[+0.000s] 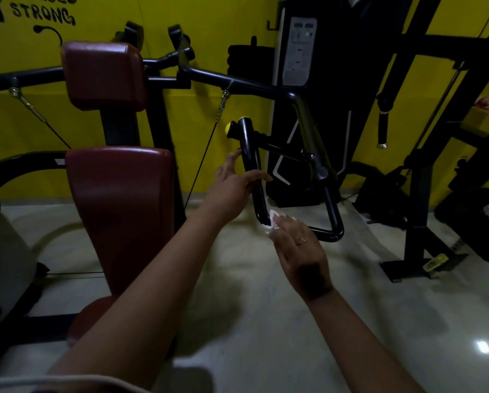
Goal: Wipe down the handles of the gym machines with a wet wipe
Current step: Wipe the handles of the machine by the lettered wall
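Note:
A black curved handle (250, 154) hangs from the right arm of a chest press machine. My left hand (234, 180) grips the handle at its middle, thumb across the front. Lower down, my right hand (297, 245) holds a white wet wipe (273, 221) against the handle's bottom bend. The wipe shows only at my fingertips; the rest is hidden under the hand. A yellow knob (228, 127) sits beside the handle's top end.
The machine's dark red seat back (121, 205) and headrest (103, 75) stand to the left. A black frame upright (419, 194) and weight stack tower (308, 80) stand to the right, against a yellow wall. Pale tiled floor (322, 321) lies below.

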`<action>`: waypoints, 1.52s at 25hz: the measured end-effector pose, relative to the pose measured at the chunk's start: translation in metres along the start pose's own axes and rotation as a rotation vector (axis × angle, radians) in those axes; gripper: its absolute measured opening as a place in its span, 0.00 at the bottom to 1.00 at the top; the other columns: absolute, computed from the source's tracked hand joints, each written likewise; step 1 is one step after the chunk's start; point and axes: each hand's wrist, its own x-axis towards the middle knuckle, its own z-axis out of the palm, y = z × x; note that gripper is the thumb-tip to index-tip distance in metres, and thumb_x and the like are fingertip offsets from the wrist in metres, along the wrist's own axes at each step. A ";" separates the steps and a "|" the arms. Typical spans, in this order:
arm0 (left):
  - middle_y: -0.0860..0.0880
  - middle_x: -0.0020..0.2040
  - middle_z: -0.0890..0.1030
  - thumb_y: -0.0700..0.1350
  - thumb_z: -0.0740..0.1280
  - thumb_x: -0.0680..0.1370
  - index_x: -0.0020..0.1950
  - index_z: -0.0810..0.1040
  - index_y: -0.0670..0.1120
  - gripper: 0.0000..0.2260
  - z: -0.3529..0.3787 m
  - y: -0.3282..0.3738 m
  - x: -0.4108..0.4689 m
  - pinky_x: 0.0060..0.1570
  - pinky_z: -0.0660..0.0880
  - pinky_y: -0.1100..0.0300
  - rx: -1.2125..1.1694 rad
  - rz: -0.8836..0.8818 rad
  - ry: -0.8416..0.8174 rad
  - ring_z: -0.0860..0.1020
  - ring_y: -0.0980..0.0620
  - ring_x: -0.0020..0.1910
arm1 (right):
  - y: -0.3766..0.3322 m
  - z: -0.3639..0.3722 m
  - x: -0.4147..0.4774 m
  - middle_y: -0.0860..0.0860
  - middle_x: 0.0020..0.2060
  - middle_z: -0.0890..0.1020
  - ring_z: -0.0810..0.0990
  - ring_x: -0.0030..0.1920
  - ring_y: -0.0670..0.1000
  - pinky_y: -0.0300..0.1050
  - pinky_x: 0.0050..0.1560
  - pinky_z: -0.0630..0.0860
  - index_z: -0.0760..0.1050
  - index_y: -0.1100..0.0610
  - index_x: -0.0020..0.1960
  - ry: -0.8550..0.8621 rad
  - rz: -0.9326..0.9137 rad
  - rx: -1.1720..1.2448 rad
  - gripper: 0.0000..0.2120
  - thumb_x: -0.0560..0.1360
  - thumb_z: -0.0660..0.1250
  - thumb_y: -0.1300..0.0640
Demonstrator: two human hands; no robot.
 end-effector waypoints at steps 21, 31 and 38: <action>0.44 0.74 0.57 0.43 0.59 0.82 0.69 0.70 0.61 0.19 0.009 0.012 -0.013 0.58 0.72 0.47 0.168 -0.061 0.043 0.62 0.37 0.69 | -0.014 -0.014 0.000 0.56 0.59 0.80 0.78 0.62 0.52 0.49 0.63 0.74 0.73 0.65 0.64 0.024 0.184 0.096 0.16 0.76 0.65 0.69; 0.50 0.67 0.72 0.47 0.67 0.77 0.59 0.80 0.50 0.11 0.014 -0.005 -0.040 0.52 0.75 0.53 0.090 0.408 -0.025 0.74 0.48 0.59 | -0.008 -0.020 -0.007 0.58 0.54 0.81 0.77 0.55 0.48 0.34 0.62 0.72 0.76 0.66 0.62 0.021 0.282 -0.017 0.16 0.75 0.69 0.68; 0.52 0.66 0.71 0.46 0.71 0.75 0.61 0.80 0.47 0.15 0.009 0.011 -0.038 0.48 0.75 0.56 0.058 0.265 -0.115 0.77 0.50 0.53 | -0.028 -0.012 0.040 0.60 0.54 0.77 0.77 0.51 0.56 0.35 0.47 0.68 0.73 0.60 0.64 -0.205 0.659 0.104 0.25 0.70 0.59 0.76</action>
